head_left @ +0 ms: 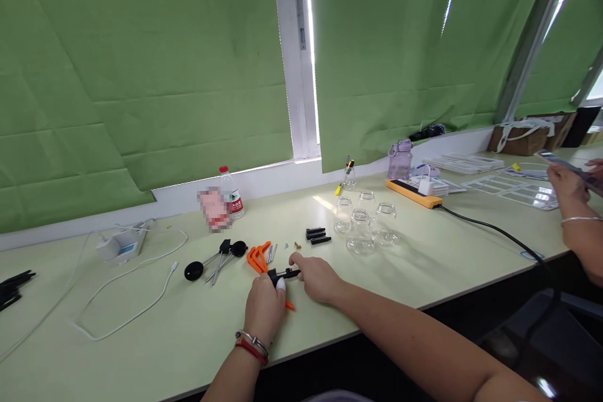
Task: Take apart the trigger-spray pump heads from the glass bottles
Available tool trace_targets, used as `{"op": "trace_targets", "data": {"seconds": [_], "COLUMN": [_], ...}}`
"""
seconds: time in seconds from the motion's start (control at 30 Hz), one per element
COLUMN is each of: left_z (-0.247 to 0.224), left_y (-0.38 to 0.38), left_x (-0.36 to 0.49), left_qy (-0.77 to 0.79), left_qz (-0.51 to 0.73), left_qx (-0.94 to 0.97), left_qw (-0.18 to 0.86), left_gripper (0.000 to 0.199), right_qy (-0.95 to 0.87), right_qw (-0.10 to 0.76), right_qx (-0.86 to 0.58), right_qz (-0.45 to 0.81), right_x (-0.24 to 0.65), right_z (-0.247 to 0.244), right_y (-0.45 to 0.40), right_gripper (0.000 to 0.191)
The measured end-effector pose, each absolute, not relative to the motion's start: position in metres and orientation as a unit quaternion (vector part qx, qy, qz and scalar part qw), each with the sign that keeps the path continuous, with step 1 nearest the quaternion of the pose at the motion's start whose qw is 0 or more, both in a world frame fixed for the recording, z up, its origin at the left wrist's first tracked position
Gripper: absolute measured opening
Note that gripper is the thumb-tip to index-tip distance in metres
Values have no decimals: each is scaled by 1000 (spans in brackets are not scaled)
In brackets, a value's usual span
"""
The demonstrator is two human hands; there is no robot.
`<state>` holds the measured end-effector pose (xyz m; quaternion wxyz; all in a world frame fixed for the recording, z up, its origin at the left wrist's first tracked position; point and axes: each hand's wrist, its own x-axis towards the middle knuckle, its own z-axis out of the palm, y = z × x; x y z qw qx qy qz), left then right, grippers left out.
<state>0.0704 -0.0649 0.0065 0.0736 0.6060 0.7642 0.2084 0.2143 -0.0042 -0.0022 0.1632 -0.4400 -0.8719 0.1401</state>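
Note:
My left hand (264, 306) is closed around a small black plastic part (285, 274), and an orange tip (290, 306) shows beside its fingers. From the other side, my right hand (319, 277) pinches the end of the same black part. Just beyond the left hand lie bent orange plastic pieces (257, 256) and thin metal pins (272, 254). Tiny brass-coloured screws (298, 245) rest above the right hand. Several ribbed black pieces (318, 236) lie farther back. Left of the orange pieces are metal rods with round black discs (214, 262).
Several clear glass jars (360, 232) stand right of the hands. Behind are a water bottle (235, 198), a jar with screwdrivers (349, 176), a purple bottle (400, 160) and an orange power strip (414, 193). A white cable (136, 273) crosses the left. Another person's hand (568, 182) holds a phone.

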Motion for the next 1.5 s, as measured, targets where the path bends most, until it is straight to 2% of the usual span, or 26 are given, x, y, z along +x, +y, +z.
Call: {"op": "trace_targets", "data": {"seconds": [0.3,0.63,0.8,0.87,1.03,1.5], "left_z": [8,3,4,3,2,3], "left_y": [-65,-65,-70,-73,-79,-81], "left_x": [71,66,63,61,57,57], "left_qy": [760,765,757,753,748,747], "left_qz": [213,225,265,284,301,283], "left_qx": [609,597,583,576,574,581], "left_qw": [79,87,128,140,140,159], "left_gripper": [30,24,23,26,49,50], "right_qy": [-868,-850,-839,-837,-831,-826], "right_qw": [161,175,184,181,192,168], "right_qx": [-448,-460,-457,-458,-479,-524], "right_qz": [144,190,231,238,209,123], "right_x": [214,222,233,237,248,262], "right_z": [-2,-2,4,7,5,-2], "right_y": [-5,-3,-6,-7,-5,20], "right_gripper": [34,22,17,16,8,7]}}
